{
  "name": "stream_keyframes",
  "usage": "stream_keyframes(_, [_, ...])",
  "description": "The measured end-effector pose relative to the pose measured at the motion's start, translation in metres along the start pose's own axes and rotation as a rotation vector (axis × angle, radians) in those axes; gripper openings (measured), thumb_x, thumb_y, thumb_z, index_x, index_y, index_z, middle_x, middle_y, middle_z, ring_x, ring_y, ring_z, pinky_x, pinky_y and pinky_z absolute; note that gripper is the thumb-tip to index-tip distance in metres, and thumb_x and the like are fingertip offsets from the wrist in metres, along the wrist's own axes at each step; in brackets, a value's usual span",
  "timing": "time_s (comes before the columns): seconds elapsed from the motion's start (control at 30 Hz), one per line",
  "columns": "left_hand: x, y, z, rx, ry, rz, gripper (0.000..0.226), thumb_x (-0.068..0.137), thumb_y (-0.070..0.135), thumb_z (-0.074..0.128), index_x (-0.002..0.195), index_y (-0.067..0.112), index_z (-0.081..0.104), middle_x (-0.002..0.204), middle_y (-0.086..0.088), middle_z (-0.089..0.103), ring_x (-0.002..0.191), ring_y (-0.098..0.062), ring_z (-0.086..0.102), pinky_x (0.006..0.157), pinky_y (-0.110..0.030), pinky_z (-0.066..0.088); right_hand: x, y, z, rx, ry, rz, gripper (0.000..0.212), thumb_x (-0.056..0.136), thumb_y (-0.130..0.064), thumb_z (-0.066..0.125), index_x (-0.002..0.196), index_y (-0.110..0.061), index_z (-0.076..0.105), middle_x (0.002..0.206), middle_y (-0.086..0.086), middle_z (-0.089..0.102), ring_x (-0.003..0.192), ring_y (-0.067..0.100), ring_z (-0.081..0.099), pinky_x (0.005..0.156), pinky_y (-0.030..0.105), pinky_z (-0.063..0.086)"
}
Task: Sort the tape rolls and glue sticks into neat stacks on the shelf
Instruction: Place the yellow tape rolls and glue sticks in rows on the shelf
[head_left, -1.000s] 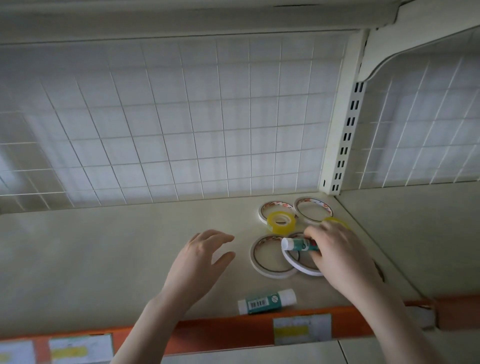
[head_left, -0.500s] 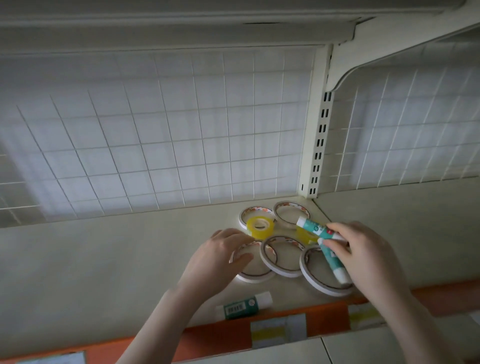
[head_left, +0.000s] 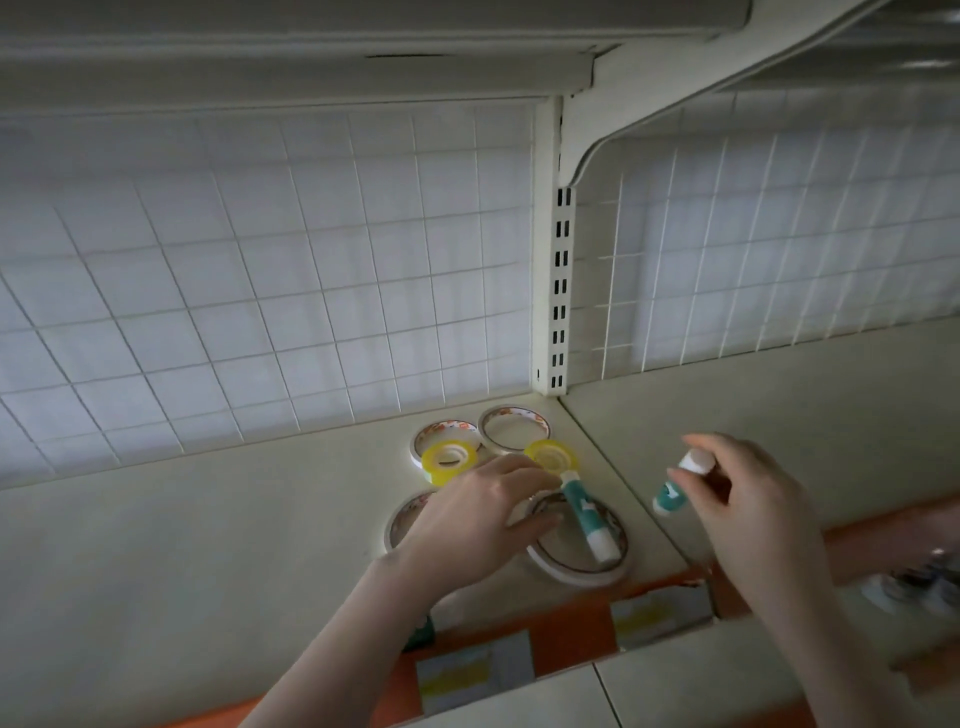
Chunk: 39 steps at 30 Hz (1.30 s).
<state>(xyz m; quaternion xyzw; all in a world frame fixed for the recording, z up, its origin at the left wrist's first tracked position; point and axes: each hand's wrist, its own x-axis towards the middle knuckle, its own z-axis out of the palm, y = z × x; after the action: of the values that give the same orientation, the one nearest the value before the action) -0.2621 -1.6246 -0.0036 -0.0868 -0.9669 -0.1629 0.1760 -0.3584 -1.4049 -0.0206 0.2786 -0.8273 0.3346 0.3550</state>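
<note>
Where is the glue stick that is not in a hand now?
The glue stick lies across the large tape ring near the shelf's front edge, below the yellow tape roll, just right of the left hand.

One head-worn wide-angle view, close above the shelf, faces forward and down toward its wire-grid back

Beneath the left hand, one tape ring is half hidden; a green glue stick peeks below its wrist.
</note>
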Motion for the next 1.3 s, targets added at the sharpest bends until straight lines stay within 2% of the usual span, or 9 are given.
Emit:
stream_keyframes(0.13, [0.023, 0.013, 0.005, 0.034, -0.011, -0.023, 0.036, 0.089, 0.037, 0.057, 0.122, 0.023, 0.059, 0.122, 0.003, 0.058, 0.108, -0.019, 0.055, 0.084, -0.034, 0.047, -0.003, 0.009, -0.005, 0.002, 0.014, 0.006, 0.031, 0.066, 0.000, 0.081, 0.094, 0.000, 0.068, 0.077, 0.012, 0.065, 0.062, 0.031, 0.062, 0.055, 0.038, 0.053])
stream_keyframes(0.37, [0.039, 0.020, 0.019, 0.086, 0.005, -0.137, 0.032, 0.092, 0.030, 0.052, 0.123, 0.025, 0.059, 0.121, 0.002, 0.057, 0.105, -0.021, 0.055, 0.081, -0.035, 0.048, -0.004, 0.015, -0.006, 0.044, 0.015, 0.046, 0.030, 0.069, -0.001, 0.079, 0.096, -0.002, 0.068, 0.079, 0.009, 0.064, 0.064, 0.027, 0.061, 0.056, 0.030, 0.047])
stream_keyframes(0.47, [0.039, 0.021, 0.021, 0.113, 0.056, 0.040, 0.031, 0.085, 0.012, 0.055, 0.112, 0.021, 0.066, 0.114, -0.004, 0.060, 0.101, -0.027, 0.057, 0.073, -0.039, 0.053, -0.004, 0.017, -0.007, 0.051, 0.003, 0.059, 0.029, 0.071, -0.004, 0.078, 0.098, -0.004, 0.067, 0.080, 0.008, 0.063, 0.064, 0.027, 0.060, 0.055, 0.035, 0.051])
stream_keyframes(0.57, [0.038, 0.021, 0.020, 0.107, 0.016, 0.245, 0.047, 0.067, -0.002, 0.048, 0.105, 0.016, 0.070, 0.106, -0.005, 0.066, 0.096, -0.028, 0.061, 0.072, -0.037, 0.055, -0.003, 0.018, -0.006, 0.055, -0.007, 0.075, 0.028, 0.072, -0.005, 0.078, 0.098, -0.005, 0.068, 0.081, 0.006, 0.063, 0.066, 0.026, 0.060, 0.055, 0.036, 0.051])
stream_keyframes(0.7, [0.036, 0.017, 0.018, 0.141, -0.086, 0.347, 0.042, 0.068, 0.009, 0.046, 0.101, 0.018, 0.070, 0.102, 0.001, 0.067, 0.094, -0.022, 0.061, 0.065, -0.035, 0.055, -0.003, 0.020, -0.004, 0.058, -0.015, 0.075, 0.027, 0.073, -0.006, 0.077, 0.099, -0.006, 0.067, 0.082, 0.006, 0.063, 0.066, 0.026, 0.060, 0.055, 0.036, 0.051])
stream_keyframes(0.83, [0.035, 0.012, 0.019, 0.161, -0.125, 0.411, 0.032, 0.068, 0.008, 0.065, 0.098, 0.018, 0.070, 0.100, 0.002, 0.067, 0.096, -0.022, 0.060, 0.069, -0.034, 0.054, -0.003, 0.020, -0.003, 0.059, -0.006, 0.058, 0.027, 0.074, -0.005, 0.076, 0.099, -0.005, 0.067, 0.083, 0.007, 0.065, 0.067, 0.025, 0.061, 0.054, 0.035, 0.052])
stream_keyframes(0.93, [0.037, 0.010, 0.019, 0.185, -0.116, 0.436, 0.026, 0.072, 0.013, 0.064, 0.096, 0.019, 0.070, 0.098, 0.003, 0.067, 0.093, -0.021, 0.061, 0.067, -0.034, 0.054, -0.003, 0.021, -0.002, 0.065, 0.004, 0.049, 0.027, 0.074, -0.004, 0.076, 0.099, -0.004, 0.067, 0.083, 0.007, 0.065, 0.067, 0.024, 0.060, 0.054, 0.033, 0.051])
stream_keyframes(1.17, [0.030, 0.008, 0.012, 0.059, 0.218, 0.311, 0.026, 0.079, 0.027, 0.060, 0.105, 0.027, 0.056, 0.093, 0.007, 0.067, 0.080, -0.015, 0.063, 0.058, -0.030, 0.052, -0.001, 0.016, 0.002, 0.058, 0.029, 0.020, 0.027, 0.072, -0.002, 0.078, 0.097, -0.003, 0.068, 0.080, 0.006, 0.064, 0.064, 0.023, 0.060, 0.053, 0.030, 0.048])
stream_keyframes(1.3, [0.022, 0.003, -0.002, 0.022, 0.368, 0.161, 0.040, 0.080, 0.029, 0.056, 0.119, 0.030, 0.049, 0.092, 0.012, 0.064, 0.073, -0.012, 0.062, 0.057, -0.032, 0.052, 0.010, 0.004, 0.010, 0.070, 0.058, -0.018, 0.027, 0.072, -0.002, 0.078, 0.098, -0.003, 0.069, 0.079, 0.007, 0.065, 0.061, 0.024, 0.060, 0.052, 0.029, 0.048])
